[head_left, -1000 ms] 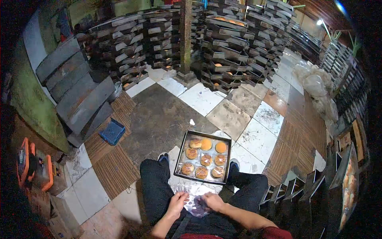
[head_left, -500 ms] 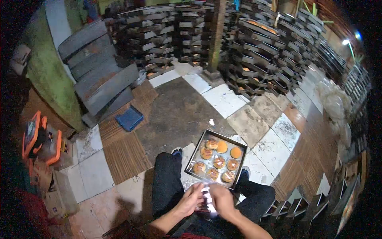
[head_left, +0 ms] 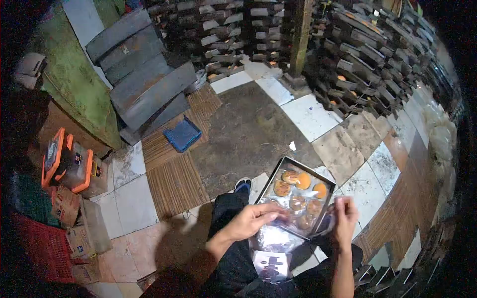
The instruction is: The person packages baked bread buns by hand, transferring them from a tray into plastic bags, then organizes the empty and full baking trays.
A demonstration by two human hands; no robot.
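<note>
Pinching clear bag (head_left: 276,239) between left hand's (head_left: 252,220) thumb and fingers; right hand (head_left: 344,219) blurred, finger pinch unclear, near right side of tray (head_left: 272,179) holding buns (head_left: 303,182).

The floor (head_left: 248,134) is covered with a patchwork of white tiles (head_left: 305,117), beige tiles (head_left: 338,153) and wood-patterned tiles (head_left: 180,187), broken by a dark, stained patch in the middle. A blue plastic tray (head_left: 183,134) is set left of centre, mostly over wood-patterned tiles. A small white scrap (head_left: 292,146) is seen near the patch's right edge. Below it, right of centre, a square baking tray (head_left: 271,181) is laid at an angle.
</note>
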